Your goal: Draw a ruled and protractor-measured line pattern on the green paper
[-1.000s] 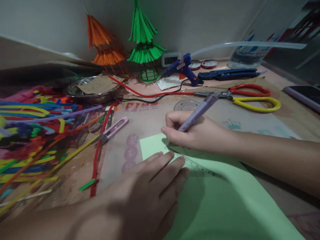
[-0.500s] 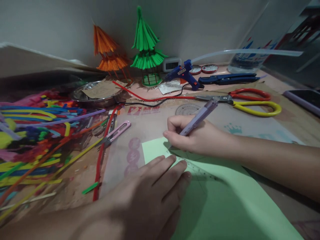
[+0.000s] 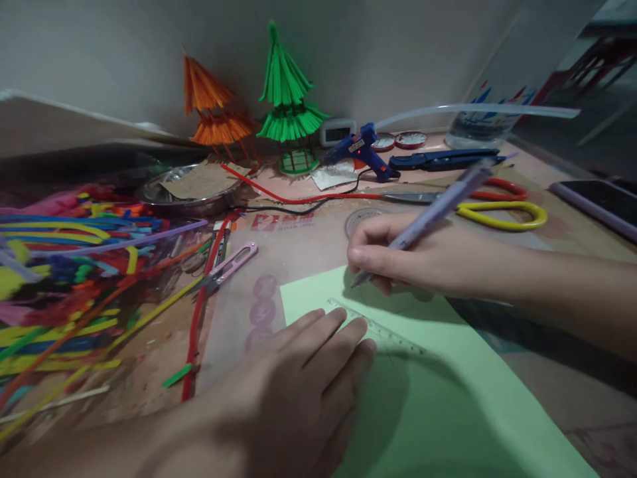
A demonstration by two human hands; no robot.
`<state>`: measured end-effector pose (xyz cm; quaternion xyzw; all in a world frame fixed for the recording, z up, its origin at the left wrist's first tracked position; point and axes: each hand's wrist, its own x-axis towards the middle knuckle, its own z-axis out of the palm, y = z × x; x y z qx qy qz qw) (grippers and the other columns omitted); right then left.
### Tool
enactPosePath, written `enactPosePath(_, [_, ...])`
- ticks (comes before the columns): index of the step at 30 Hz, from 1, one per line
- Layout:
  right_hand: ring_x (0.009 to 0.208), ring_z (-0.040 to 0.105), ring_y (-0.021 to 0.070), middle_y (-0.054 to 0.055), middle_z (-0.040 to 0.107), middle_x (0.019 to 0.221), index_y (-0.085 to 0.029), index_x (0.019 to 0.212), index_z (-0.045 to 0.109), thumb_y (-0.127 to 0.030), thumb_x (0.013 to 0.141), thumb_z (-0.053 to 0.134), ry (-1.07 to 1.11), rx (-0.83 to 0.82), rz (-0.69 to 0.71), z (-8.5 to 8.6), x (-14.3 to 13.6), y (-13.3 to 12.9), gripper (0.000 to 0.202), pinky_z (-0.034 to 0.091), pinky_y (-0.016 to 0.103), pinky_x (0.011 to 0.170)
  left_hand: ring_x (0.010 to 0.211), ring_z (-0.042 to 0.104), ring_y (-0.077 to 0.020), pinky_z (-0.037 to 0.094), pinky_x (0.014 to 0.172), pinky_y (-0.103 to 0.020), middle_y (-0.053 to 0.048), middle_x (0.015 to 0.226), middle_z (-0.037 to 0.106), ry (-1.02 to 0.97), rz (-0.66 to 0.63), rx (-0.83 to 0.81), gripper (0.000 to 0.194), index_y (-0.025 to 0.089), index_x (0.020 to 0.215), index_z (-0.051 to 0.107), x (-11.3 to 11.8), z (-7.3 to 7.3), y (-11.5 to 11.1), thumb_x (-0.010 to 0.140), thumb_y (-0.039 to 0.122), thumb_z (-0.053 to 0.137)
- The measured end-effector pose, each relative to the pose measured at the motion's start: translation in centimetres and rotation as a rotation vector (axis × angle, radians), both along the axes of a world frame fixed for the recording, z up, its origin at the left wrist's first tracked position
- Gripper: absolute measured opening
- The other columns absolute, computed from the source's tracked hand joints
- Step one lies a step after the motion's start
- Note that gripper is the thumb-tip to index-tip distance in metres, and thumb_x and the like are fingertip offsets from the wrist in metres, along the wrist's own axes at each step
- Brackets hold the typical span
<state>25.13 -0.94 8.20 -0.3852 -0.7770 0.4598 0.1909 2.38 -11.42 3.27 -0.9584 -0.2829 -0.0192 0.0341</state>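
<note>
My right hand [image 3: 403, 255] grips a light purple pen [image 3: 423, 212]. Its tip points down and left above a light green sheet of paper [image 3: 428, 405]; whether it touches the paper I cannot tell. My left hand [image 3: 318, 378] lies flat, fingers stretched out, pressing on the sheet and on the near edge of a clear ruler [image 3: 398, 337]. Part of the ruler is hidden under those fingers. Faint drawn lines show on the paper near the ruler. Behind my right hand is a round clear protractor [image 3: 365, 220], partly covered.
Pipe cleaners [image 3: 60, 285] are heaped at the left, near pink thread snips [image 3: 231, 265]. Behind stand a metal bowl [image 3: 199, 206], orange [image 3: 213, 99] and green [image 3: 288, 86] pipe-cleaner towers and a blue glue gun [image 3: 361, 149]. Scissors [image 3: 502, 216] and a phone [image 3: 597, 202] lie at the right.
My right hand has moved right with the pen, away from the ruler's left end. The pen has tilted lower. My left hand stays on the paper and ruler.
</note>
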Motion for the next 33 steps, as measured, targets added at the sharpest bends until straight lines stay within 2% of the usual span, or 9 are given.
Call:
enactPosePath(3, [0.05, 0.049, 0.0089, -0.004, 0.064, 0.062, -0.02, 0.078, 0.064, -0.044, 0.095, 0.069, 0.022, 0.006, 0.005, -0.1, 1.3, -1.2, 0.029, 0.036, 0.023, 0.05, 0.146, 0.049, -0.0269, 0.036, 0.126, -0.041, -0.008, 0.159, 0.055, 0.003, -0.016, 0.055, 0.053, 0.018, 0.154, 0.054, 0.2, 0.4, -0.5, 0.105, 0.039, 0.048])
enactPosePath(7, [0.05, 0.049, 0.0091, -0.005, 0.062, 0.061, -0.021, 0.08, 0.059, -0.04, 0.096, 0.066, 0.091, -0.025, -0.072, -1.7, 2.1, -2.6, 0.026, 0.037, 0.023, 0.05, 0.134, 0.054, -0.0239, 0.039, 0.12, -0.038, -0.003, 0.146, 0.065, -0.119, 0.023, 0.124, 0.044, 0.022, 0.144, 0.062, 0.4, 0.6, -0.5, 0.105, 0.039, 0.048])
enactPosePath(11, [0.051, 0.045, 0.0094, -0.005, 0.055, 0.058, -0.022, 0.07, 0.051, -0.035, 0.094, 0.062, 0.054, 0.07, -0.102, -2.3, 1.8, -3.0, 0.03, 0.034, 0.023, 0.049, 0.129, 0.056, -0.0239, 0.04, 0.117, -0.036, 0.0, 0.141, 0.068, -0.149, 0.0, 0.15, 0.042, 0.023, 0.14, 0.065, 0.3, 0.3, -0.4, 0.107, 0.038, 0.044])
enactPosePath(15, [0.053, 0.043, 0.0093, -0.006, 0.05, 0.059, -0.021, 0.068, 0.052, -0.031, 0.093, 0.06, 0.061, 0.171, -0.051, -2.4, 1.3, -2.8, 0.028, 0.033, 0.023, 0.052, 0.133, 0.053, -0.0221, 0.034, 0.123, -0.034, 0.004, 0.144, 0.068, -0.105, 0.051, 0.203, 0.04, 0.025, 0.14, 0.067, -0.1, 0.4, -0.9, 0.106, 0.035, 0.048])
enactPosePath(19, [0.054, 0.043, 0.0095, -0.006, 0.052, 0.061, -0.021, 0.072, 0.055, -0.034, 0.091, 0.063, 0.04, 0.105, -0.028, -2.3, 0.9, -2.2, 0.025, 0.032, 0.024, 0.051, 0.141, 0.044, -0.0174, 0.02, 0.131, -0.029, 0.006, 0.145, 0.067, -0.092, 0.017, 0.231, 0.038, 0.026, 0.132, 0.073, 0.2, 0.7, -0.9, 0.109, 0.03, 0.044])
enactPosePath(22, [0.054, 0.043, 0.01, -0.006, 0.049, 0.059, -0.022, 0.07, 0.053, -0.037, 0.093, 0.062, 0.019, 0.108, -0.012, -2.2, 0.5, -1.6, 0.029, 0.031, 0.025, 0.052, 0.141, 0.044, -0.0176, 0.014, 0.132, -0.029, 0.008, 0.146, 0.067, -0.096, 0.017, 0.197, 0.038, 0.028, 0.135, 0.072, 0.6, 0.9, -0.6, 0.111, 0.035, 0.043])
enactPosePath(25, [0.055, 0.043, 0.01, -0.006, 0.047, 0.059, -0.022, 0.068, 0.05, -0.036, 0.094, 0.059, 0.028, 0.141, -0.001, -2.2, -0.1, -1.2, 0.031, 0.031, 0.025, 0.053, 0.138, 0.047, -0.0199, 0.017, 0.132, -0.032, 0.008, 0.145, 0.068, -0.081, 0.033, 0.157, 0.037, 0.028, 0.138, 0.07, 0.6, 1.1, -0.3, 0.11, 0.036, 0.047])
enactPosePath(30, [0.054, 0.041, 0.0098, -0.007, 0.048, 0.059, -0.021, 0.07, 0.053, -0.035, 0.094, 0.062, 0.036, 0.115, 0.039, -2.4, -0.4, -1.2, 0.029, 0.031, 0.025, 0.052, 0.137, 0.047, -0.019, 0.029, 0.127, -0.032, 0.008, 0.142, 0.069, -0.092, -0.068, 0.208, 0.039, 0.028, 0.136, 0.072, 0.3, 1.2, 0.0, 0.111, 0.034, 0.043])
enactPosePath(33, [0.055, 0.042, 0.0093, -0.007, 0.051, 0.06, -0.021, 0.072, 0.055, -0.036, 0.094, 0.065, 0.056, 0.083, 0.052, -2.4, -0.4, -1.3, 0.028, 0.031, 0.024, 0.051, 0.135, 0.05, -0.0208, 0.032, 0.126, -0.033, 0.007, 0.14, 0.071, -0.091, -0.003, 0.187, 0.039, 0.028, 0.137, 0.072, 0.5, 1.2, -0.2, 0.111, 0.035, 0.044])
